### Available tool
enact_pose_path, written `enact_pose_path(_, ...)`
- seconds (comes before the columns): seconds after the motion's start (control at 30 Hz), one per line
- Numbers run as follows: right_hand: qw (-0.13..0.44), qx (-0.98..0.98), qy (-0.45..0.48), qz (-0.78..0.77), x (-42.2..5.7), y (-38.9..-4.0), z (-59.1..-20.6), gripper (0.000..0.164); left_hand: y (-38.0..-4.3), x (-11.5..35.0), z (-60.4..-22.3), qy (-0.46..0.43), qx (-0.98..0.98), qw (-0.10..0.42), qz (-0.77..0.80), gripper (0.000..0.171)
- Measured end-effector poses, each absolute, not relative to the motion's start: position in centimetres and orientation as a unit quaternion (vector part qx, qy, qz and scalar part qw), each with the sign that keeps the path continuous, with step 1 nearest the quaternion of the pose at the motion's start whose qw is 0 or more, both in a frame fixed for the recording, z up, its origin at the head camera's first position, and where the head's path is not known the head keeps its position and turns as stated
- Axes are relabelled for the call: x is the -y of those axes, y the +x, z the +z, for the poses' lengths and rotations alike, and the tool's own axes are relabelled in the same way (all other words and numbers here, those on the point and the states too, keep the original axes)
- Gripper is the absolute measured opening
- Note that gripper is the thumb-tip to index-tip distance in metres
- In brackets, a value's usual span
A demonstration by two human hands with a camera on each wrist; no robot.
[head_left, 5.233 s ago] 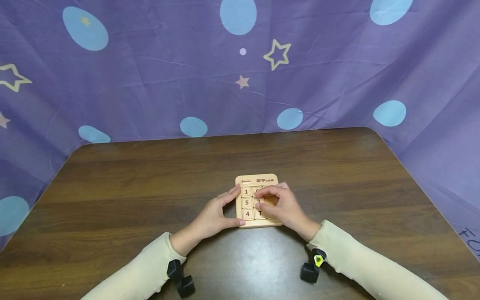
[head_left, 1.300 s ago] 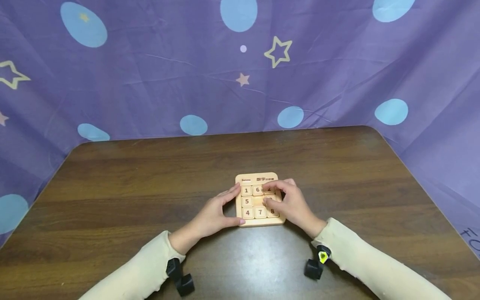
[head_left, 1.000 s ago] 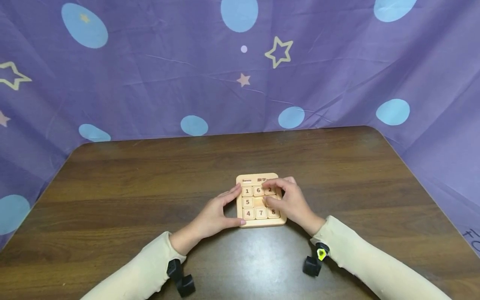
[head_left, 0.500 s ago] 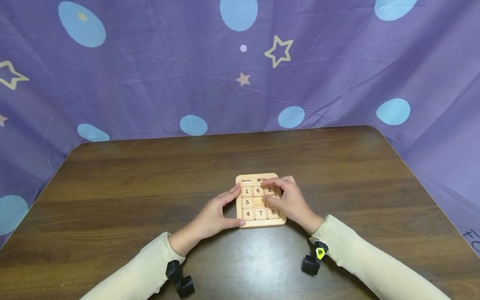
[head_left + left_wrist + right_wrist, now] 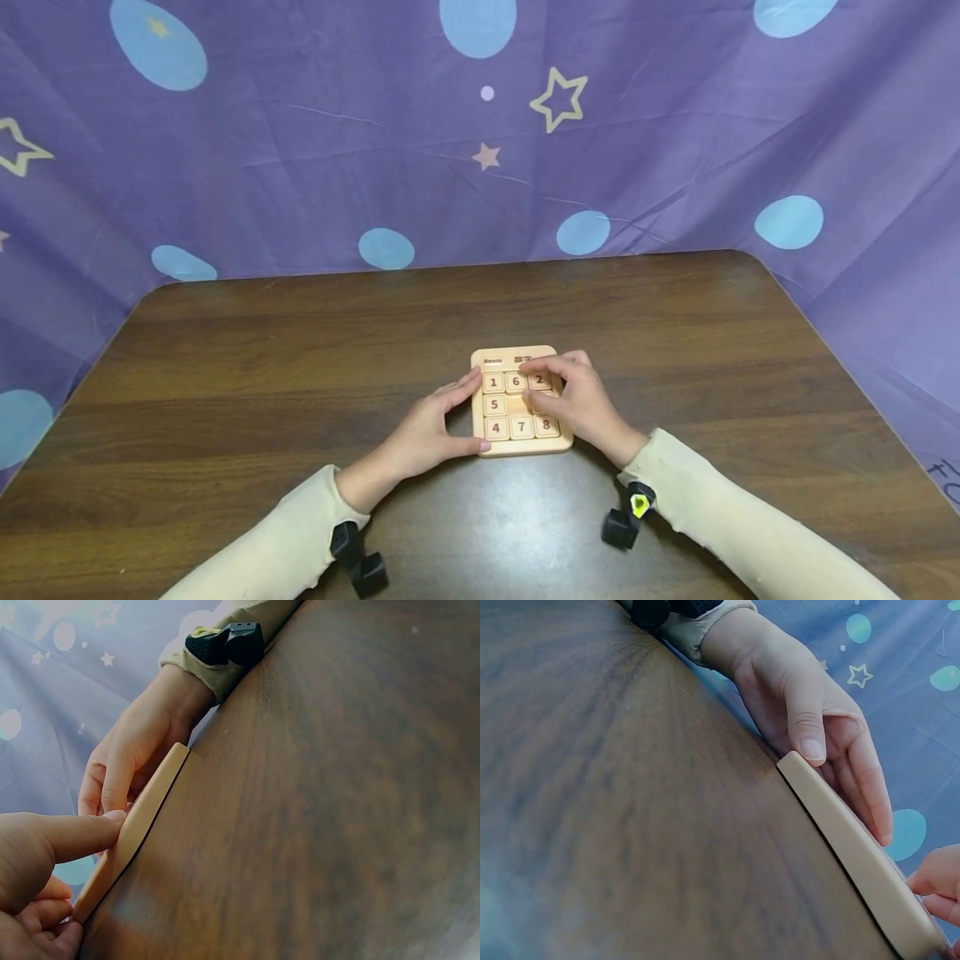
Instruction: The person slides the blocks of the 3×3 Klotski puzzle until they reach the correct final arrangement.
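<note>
The left hand (image 5: 423, 433) grips the left side of a wooden number board (image 5: 517, 406), lower middle of the frame; the right hand (image 5: 588, 408), thumb and forefinger loosely parted, reaches over its tiles (image 5: 546, 426). Brown table (image 5: 300, 358) beneath.

In the head view we record soft, fairly even light, with broad, pale glare on the tabletop (image 5: 517, 517) nearer the wearer than the fingers (image 5: 459, 387). Tile numerals (image 5: 495, 405) between the fingertips read clearly; lettering on the board (image 5: 525, 447) beside the right fingertips is smeared. Beyond the fingers, backdrop (image 5: 337, 150) dots stretch toward the corners. Both wrist views we note as dimmer, the right bluish; wood away from the fingers blurs. Thin, dark shadow lines the board's underside.
</note>
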State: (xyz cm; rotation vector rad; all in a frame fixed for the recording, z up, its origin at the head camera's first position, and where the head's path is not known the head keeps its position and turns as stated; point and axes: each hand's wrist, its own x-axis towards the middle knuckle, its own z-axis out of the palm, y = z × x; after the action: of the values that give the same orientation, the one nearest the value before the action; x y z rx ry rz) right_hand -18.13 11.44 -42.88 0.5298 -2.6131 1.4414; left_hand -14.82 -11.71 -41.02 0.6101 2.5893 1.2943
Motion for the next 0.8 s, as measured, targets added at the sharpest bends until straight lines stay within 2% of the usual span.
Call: enact_pose_path(0.8, 0.035, 0.86, 0.175, 0.478, -11.61, -17.17, -42.6, 0.027, -14.75, 11.85, -41.08, 0.207, -0.868, 0.091, 0.442, 0.085)
